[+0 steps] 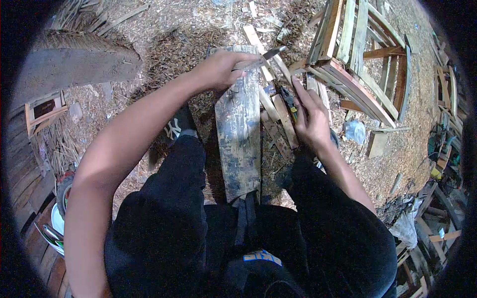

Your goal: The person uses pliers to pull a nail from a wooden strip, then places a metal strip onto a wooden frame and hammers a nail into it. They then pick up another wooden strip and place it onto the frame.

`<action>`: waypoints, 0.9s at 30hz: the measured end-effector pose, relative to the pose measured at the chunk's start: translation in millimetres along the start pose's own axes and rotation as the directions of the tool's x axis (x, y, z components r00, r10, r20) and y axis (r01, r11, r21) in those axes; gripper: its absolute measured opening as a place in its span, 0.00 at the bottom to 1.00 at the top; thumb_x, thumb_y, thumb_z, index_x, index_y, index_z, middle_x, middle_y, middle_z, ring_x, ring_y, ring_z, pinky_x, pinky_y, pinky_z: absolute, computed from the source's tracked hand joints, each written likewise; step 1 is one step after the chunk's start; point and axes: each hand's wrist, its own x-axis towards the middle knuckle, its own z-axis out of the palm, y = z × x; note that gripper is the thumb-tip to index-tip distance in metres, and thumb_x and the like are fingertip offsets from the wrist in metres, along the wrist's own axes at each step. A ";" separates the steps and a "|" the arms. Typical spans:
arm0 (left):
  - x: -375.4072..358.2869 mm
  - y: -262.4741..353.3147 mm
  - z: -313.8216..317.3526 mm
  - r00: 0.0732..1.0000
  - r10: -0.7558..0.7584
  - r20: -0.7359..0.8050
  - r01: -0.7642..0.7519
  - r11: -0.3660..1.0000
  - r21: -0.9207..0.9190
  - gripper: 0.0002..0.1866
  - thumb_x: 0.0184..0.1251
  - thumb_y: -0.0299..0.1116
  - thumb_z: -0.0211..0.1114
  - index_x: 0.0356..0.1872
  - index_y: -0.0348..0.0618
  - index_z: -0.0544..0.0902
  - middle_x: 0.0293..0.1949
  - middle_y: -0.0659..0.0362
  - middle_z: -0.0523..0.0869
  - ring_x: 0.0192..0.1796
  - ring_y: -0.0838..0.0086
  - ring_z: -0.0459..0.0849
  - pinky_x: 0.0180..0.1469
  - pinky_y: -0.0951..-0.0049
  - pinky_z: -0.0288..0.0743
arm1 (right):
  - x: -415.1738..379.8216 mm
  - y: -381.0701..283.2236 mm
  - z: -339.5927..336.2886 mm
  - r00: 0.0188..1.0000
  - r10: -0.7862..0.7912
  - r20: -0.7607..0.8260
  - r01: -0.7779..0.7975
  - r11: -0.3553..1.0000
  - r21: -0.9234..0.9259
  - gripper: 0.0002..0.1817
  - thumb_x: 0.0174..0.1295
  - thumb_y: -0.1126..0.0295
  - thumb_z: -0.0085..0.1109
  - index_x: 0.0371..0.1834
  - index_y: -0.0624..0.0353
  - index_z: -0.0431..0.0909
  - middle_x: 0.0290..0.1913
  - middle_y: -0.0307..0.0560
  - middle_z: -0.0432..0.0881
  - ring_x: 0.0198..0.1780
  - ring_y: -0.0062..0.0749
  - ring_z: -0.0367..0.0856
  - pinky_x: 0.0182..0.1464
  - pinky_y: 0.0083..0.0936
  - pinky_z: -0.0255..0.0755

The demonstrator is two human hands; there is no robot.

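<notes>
Between my legs lies a long worn board (240,129) with dark stains and flaked paint. Near its far end, my left hand (221,68) is closed around a small pale wooden piece (249,64). On the right, my right hand (314,116) grips the handle of what looks like a hammer (284,69), pointing forward and left. Its metal head (274,52) is just beyond the tip of the wooden piece; whether they touch cannot be made out.
A slatted wooden frame (343,64) stands at the upper right. Loose wood strips (284,119) and a dark tool (287,95) lie right of the board. A thick timber (84,64) is at the upper left, a clear plastic bag (354,131) at the right. Wood chips cover the ground.
</notes>
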 end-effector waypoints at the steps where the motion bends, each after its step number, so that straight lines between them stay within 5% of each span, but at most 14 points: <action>1: -0.5 4.2 -2.4 0.999 -0.031 0.017 0.031 0.999 0.011 0.31 0.68 0.29 0.70 0.73 0.62 0.77 0.48 0.44 0.90 0.46 0.50 0.91 0.55 0.57 0.82 | 0.7 -0.5 -0.3 1.000 0.000 0.001 0.000 1.000 -0.001 0.35 0.67 0.81 0.57 0.78 0.40 0.71 0.46 0.59 0.80 0.46 0.56 0.83 0.53 0.45 0.77; 7: 1.9 -6.9 5.4 0.997 -0.075 0.010 0.075 0.997 0.020 0.28 0.70 0.33 0.70 0.71 0.64 0.78 0.47 0.41 0.90 0.47 0.47 0.90 0.56 0.51 0.82 | 4.7 5.4 -2.7 0.995 -0.009 0.099 0.012 1.000 -0.028 0.35 0.67 0.82 0.54 0.78 0.43 0.71 0.45 0.60 0.81 0.47 0.57 0.84 0.53 0.44 0.77; 13: -0.3 2.0 0.2 0.995 -0.096 0.028 0.098 0.991 -0.086 0.31 0.67 0.28 0.70 0.71 0.60 0.77 0.55 0.45 0.89 0.57 0.49 0.89 0.63 0.54 0.81 | 4.6 11.6 5.0 0.998 -0.029 -0.054 0.033 0.998 0.057 0.32 0.70 0.80 0.55 0.78 0.50 0.70 0.47 0.61 0.84 0.51 0.58 0.84 0.58 0.41 0.77; 16: -0.6 -0.8 0.9 0.999 -0.041 -0.024 0.039 0.996 -0.075 0.31 0.67 0.29 0.69 0.72 0.61 0.77 0.56 0.46 0.89 0.57 0.50 0.89 0.63 0.54 0.81 | 2.5 24.4 18.1 0.990 -0.065 -0.129 0.070 0.997 0.037 0.28 0.77 0.75 0.52 0.80 0.49 0.69 0.50 0.54 0.88 0.49 0.45 0.85 0.61 0.37 0.74; 19: -1.5 -2.5 0.2 0.999 -0.047 -0.021 0.046 0.996 -0.071 0.31 0.68 0.30 0.69 0.72 0.61 0.76 0.56 0.47 0.89 0.57 0.51 0.89 0.63 0.55 0.81 | 1.5 15.5 21.8 0.989 0.024 -0.146 -0.009 0.995 0.102 0.27 0.76 0.74 0.54 0.79 0.50 0.70 0.44 0.51 0.87 0.44 0.39 0.86 0.51 0.35 0.79; 21: -0.7 -2.7 -0.7 0.997 -0.075 0.000 0.075 0.994 -0.084 0.31 0.68 0.30 0.69 0.72 0.61 0.76 0.56 0.47 0.89 0.58 0.51 0.89 0.63 0.55 0.81 | -1.3 3.3 16.4 0.897 0.379 0.228 -0.442 0.751 0.490 0.27 0.80 0.72 0.51 0.81 0.45 0.67 0.40 0.35 0.82 0.27 0.19 0.74 0.29 0.20 0.71; 24: -0.4 -3.1 0.4 0.994 -0.107 0.016 0.108 0.990 -0.093 0.31 0.68 0.31 0.69 0.72 0.61 0.76 0.55 0.47 0.89 0.58 0.52 0.89 0.63 0.55 0.81 | -0.3 2.2 15.2 0.888 0.390 0.244 -0.454 0.665 0.592 0.27 0.80 0.73 0.51 0.81 0.45 0.67 0.34 0.30 0.75 0.21 0.11 0.62 0.21 0.14 0.56; 27: -0.8 -4.1 2.0 0.997 -0.075 -0.007 0.074 0.993 -0.093 0.31 0.68 0.31 0.69 0.72 0.60 0.76 0.55 0.47 0.89 0.57 0.52 0.89 0.62 0.56 0.81 | 3.1 -1.1 13.5 0.848 0.473 0.240 -0.489 0.525 0.696 0.27 0.81 0.73 0.50 0.81 0.45 0.66 0.32 0.30 0.74 0.21 0.12 0.61 0.22 0.15 0.56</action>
